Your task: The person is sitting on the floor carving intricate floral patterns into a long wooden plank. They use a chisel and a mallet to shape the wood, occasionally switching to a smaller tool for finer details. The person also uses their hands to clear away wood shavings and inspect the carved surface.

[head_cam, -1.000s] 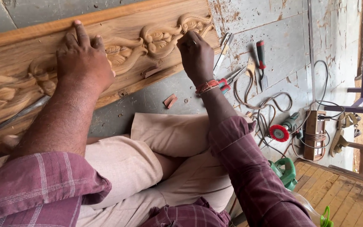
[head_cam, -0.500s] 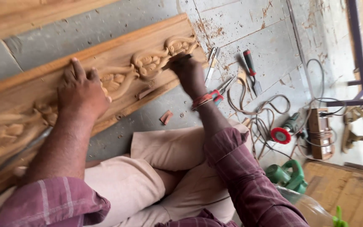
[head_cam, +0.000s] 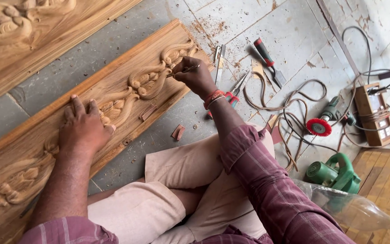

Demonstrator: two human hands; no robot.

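1. Carved wooden panel [head_cam: 113, 97] lies diagonally on the stone floor [head_cam: 285, 31]; its near end runs out of view at bottom left. A second carved board [head_cam: 32, 31] sits above it, cut off at the top left, with a bare floor strip between them.
2. Left hand [head_cam: 84, 129] lies flat on the panel, fingers spread, gripping nothing.
3. Right hand [head_cam: 195, 77] is closed around a thin metal tool [head_cam: 183, 70], tip on the carved leaf near the panel's far end.
4. Beyond that end: red-handled chisel [head_cam: 269, 61], pliers [head_cam: 235, 90], looped cable [head_cam: 290, 110]. Little free floor there.
5. Tool tip too small to make out.
6. Clear plastic bottle [head_cam: 353, 210], green cap, bottom right; contents not discernible.
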